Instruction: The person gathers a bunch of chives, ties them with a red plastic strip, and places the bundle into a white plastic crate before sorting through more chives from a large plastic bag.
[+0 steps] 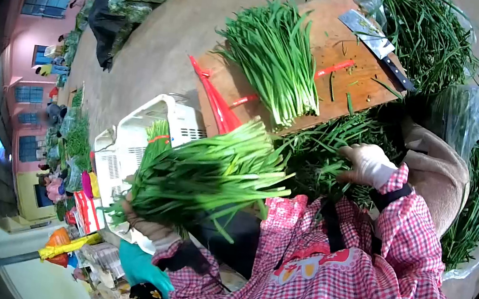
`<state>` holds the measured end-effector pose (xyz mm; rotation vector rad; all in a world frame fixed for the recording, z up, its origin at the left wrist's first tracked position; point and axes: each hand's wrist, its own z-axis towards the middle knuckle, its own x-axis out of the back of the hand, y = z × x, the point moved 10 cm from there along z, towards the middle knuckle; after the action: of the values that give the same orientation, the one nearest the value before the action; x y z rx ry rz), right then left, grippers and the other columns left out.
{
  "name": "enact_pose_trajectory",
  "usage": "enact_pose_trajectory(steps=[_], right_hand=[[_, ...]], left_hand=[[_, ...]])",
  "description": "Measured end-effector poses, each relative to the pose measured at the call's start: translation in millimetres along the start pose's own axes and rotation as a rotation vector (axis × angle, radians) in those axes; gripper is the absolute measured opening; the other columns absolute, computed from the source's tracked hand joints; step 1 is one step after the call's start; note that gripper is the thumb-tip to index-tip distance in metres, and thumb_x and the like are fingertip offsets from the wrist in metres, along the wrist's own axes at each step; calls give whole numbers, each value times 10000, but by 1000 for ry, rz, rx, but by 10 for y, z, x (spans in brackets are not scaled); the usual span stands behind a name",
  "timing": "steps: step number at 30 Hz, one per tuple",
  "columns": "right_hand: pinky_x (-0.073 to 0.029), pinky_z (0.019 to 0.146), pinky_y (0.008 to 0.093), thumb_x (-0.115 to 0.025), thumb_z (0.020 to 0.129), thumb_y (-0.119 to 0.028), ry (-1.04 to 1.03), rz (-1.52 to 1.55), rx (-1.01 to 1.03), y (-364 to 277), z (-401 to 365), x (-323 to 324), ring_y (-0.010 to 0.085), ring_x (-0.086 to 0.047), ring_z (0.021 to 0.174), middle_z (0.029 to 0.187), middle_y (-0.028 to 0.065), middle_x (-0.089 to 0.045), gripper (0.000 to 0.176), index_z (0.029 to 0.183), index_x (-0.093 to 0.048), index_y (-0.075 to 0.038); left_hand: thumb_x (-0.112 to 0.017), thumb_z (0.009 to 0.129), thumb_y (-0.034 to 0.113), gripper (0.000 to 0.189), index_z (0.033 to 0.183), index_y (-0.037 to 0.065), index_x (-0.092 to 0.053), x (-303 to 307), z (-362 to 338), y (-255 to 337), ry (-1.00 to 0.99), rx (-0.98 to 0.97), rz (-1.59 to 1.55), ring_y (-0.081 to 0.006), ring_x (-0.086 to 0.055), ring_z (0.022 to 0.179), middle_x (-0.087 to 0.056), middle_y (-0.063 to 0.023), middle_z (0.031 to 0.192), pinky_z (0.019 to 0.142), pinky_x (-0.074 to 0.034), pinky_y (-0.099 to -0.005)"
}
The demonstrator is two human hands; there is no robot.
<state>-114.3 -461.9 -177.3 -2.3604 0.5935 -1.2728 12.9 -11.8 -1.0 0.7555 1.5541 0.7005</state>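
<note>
My left hand [145,222] is closed around a loose bunch of garlic chives [211,173], its fingers partly covered by the leaves. My right hand [367,162], white wrapping at its wrist, is over the loose chive leaves [326,150] beside my lap, thumb and fingers apart. Beyond it, a second bunch of chives [275,56] lies across a red tie strip [332,67] on a wooden board [337,31]. A cleaver [375,46] rests at the board's far right. More red strips [219,100] hang over the board's left edge.
At the left stands a white plastic crate [176,115] with a red-tied chive bundle [158,134] in it. Piled chives [432,39] lie beyond the board, and more chives [473,203] lie in clear plastic on the right. Other people and produce are in the left background.
</note>
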Motion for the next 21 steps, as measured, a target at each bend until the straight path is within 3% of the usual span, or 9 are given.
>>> enact_pose_trajectory(steps=[1,3,7,11,13,15,17,19,21], right_hand=[[-468,961,451,-753,720,-534,34,-48,29,-10,-62,26,384,-568,1153,1251,231,-583,823,1377,-484,-118],[-445,1000,454,-771,704,-546,186,217,123,-183,-307,268,414,-503,1229,1344,242,-514,892,1423,-437,-138],[-355,1091,412,-776,714,-564,273,1050,436,-656,-586,608,297,-448,1323,1411,169,-495,964,1445,-401,-59],[-336,1066,321,-646,882,-400,242,1365,663,-1064,-705,795,189,-480,1234,1318,102,-555,698,1415,-427,-5],[-401,992,308,-572,945,-331,396,1417,582,-1090,-626,810,165,-545,1112,1189,68,-618,505,1329,-532,-7],[-440,930,303,-568,954,-322,441,1798,408,-1055,-545,719,153,-575,1020,1108,45,-640,444,1273,-576,-13],[-465,853,321,-587,948,-330,485,2012,242,-932,-444,567,154,-582,921,1032,33,-653,337,1142,-634,-57],[-472,858,339,-590,950,-333,408,2149,461,-984,-472,641,176,-592,934,1042,46,-640,316,1125,-616,-72],[-478,871,358,-585,954,-340,362,2275,658,-1010,-578,712,202,-603,950,1063,64,-621,319,1116,-584,-65]], left_hand=[[-535,940,459,535,1308,71,-554,196,32,48,17,-99,51,-337,-579,1148,-597,-166,1287,999,-460,-534],[-498,950,515,574,1293,60,-570,163,12,-23,75,-82,61,-350,-602,1113,-621,-172,1253,965,-486,-550],[-386,1005,497,555,1315,70,-557,-58,51,-148,-111,-22,-151,-347,-594,1129,-607,-171,1272,979,-471,-553],[-497,974,371,452,1305,65,-524,-586,-125,-232,-106,-101,-75,-273,-522,1178,-592,-86,1211,1044,-395,-497],[-550,929,356,418,1247,85,-553,-705,-49,-319,-85,36,-291,-264,-543,1133,-597,-72,1177,1021,-412,-488],[-650,860,294,193,942,120,-662,-827,-95,-332,-101,-35,-333,-231,-568,1092,-608,-25,1170,1006,-419,-488],[-686,840,278,155,817,126,-663,-850,-39,-325,-134,-70,-340,-234,-566,1103,-615,-9,1182,1008,-416,-491],[-686,846,305,184,812,126,-662,-822,25,-352,-139,-36,-367,-258,-563,1136,-627,-38,1207,1010,-416,-509],[-656,873,346,227,808,129,-655,-570,85,-324,95,-114,-241,-269,-577,1112,-629,-60,1205,990,-433,-509]])
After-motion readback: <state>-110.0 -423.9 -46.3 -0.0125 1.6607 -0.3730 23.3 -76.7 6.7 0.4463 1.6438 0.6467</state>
